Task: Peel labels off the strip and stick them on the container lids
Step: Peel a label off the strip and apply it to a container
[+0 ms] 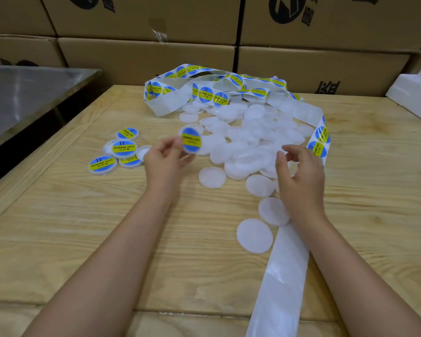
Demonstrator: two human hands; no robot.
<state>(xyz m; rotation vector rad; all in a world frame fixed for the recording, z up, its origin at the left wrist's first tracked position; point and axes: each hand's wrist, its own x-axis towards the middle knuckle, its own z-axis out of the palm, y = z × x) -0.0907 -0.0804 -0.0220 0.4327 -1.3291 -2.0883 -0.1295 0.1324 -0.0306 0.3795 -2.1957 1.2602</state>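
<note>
At the far left, beyond the tabletop (107, 227), stands a steel surface (29, 93). On the wood just right of it lies a small cluster of finished lids (124, 149), each carrying a round blue-and-yellow label, some overlapping.

Next comes the left grip (163, 161). It pinches the held lid (191, 140) by its lower left edge between thumb and fingertips. This lid is raised above the tabletop and tilted, with its labelled face turned toward the camera.

Past it, at the middle, a pile of plain lids (248, 139) spreads over the wood, translucent white and heaped on one another. A few loose ones trail toward the person, the nearest lid (254, 235) lying flat beside the right forearm.

The label strip (206, 94) loops in coils behind the pile and still bears many labels. It swings round the pile's right side and passes under the right forearm. From there the bare backing (284, 276) runs to the near edge.

The right grip (299, 176) hovers at the pile's right edge, released, fingers loosely curved and thumb apart, grasping nothing that shows. The strip's nearest labels (319, 148) sit just beside its fingertips.

Cardboard boxes (156, 57) are stacked along the back, and white foam blocks (413, 93) sit at the far right.
</note>
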